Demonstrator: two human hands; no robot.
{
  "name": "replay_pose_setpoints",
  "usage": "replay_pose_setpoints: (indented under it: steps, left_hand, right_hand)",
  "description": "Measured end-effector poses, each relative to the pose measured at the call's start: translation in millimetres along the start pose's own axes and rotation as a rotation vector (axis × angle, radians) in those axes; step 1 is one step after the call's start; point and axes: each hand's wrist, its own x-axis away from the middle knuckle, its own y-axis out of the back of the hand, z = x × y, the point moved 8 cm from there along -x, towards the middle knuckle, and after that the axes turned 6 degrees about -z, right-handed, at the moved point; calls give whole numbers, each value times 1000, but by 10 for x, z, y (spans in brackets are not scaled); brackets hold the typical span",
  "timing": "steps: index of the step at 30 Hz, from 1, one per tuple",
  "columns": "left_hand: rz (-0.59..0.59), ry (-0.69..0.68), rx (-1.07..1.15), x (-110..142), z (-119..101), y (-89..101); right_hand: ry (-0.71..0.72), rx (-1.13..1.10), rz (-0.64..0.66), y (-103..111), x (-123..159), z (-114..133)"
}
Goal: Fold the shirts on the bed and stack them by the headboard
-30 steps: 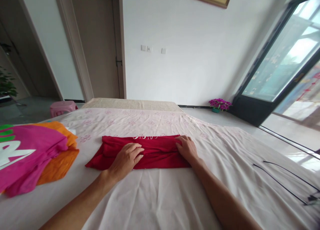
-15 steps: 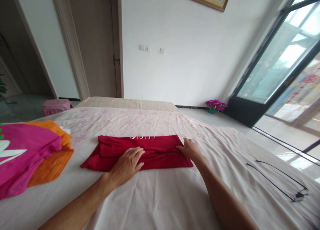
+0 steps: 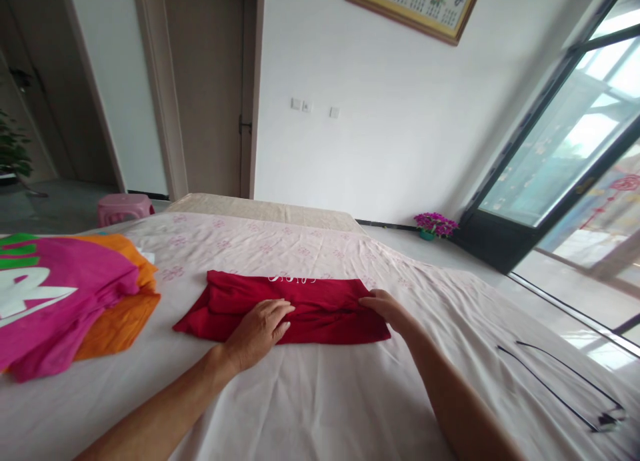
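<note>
A folded red shirt (image 3: 320, 324) with white lettering along its far edge lies creased on the pale bedsheet in front of me. My left hand (image 3: 260, 327) rests palm down on its near left part, fingers stretched out and thumb apart. At the shirt's right edge is my right hand (image 3: 383, 305), its fingers and thumb closed on the fabric. What lies under my left palm is hidden.
A magenta shirt (image 3: 100, 281) and an orange cloth (image 3: 117, 327) lie in a heap on the left. Eyeglasses (image 3: 607, 417) rest on the bedsheet (image 3: 310, 407) at right. Beyond the bed stand a pink stool (image 3: 125, 207) and a pot of purple flowers (image 3: 435, 225).
My right hand's raised fingers have come down and closed on the shirt's right edge. My left hand stays on the fabric. The view has tilted up slightly and shifted left.
</note>
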Motion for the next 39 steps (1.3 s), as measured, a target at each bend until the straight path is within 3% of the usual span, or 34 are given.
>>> replay_pose_setpoints:
  steps: [3,6,11,15,19,22,25,28,30,34,37,39]
  left_hand:
    - [-66,103,149,-2,105,61]
    - [-171,267,316,5,275,133]
    - [-323,507,611,54,503,211]
    - [-404,670,839,108,672,194]
    - [-468,807,859,180,870,189]
    - [-502,771,661,194,903,297]
    - [-508,563,357,113,719,463]
    - [-497,371,214,25,488,516]
    - [-432,324,193,-11,425,444]
    - [-148,235,50,-18,410,115]
    - [-23,166,-138,32,436,-66]
    - [-20,165,-226,53,462,-110]
  right_hand:
    - [-25,-342,78,-104,56,249]
    - [18,-519,90,-213,107,697]
    - [111,-507,197,-732,244,1481]
    - [153,-428,296,-1289,407,1819]
    - [53,-446,482,-1689,571,1794]
    - [82,-377,412,-1606,609,1658]
    - [360,-106,242,-1388,739,1591]
    - [724,192,215,-1415,1129,1555]
    - [842,332,269,-1547,1388,1458]
    - [931,408,307,-1694,1592,1357]
    - [914,265,344,-1631,1430,1350]
    - [778,98,221,-1430,1150,1303]
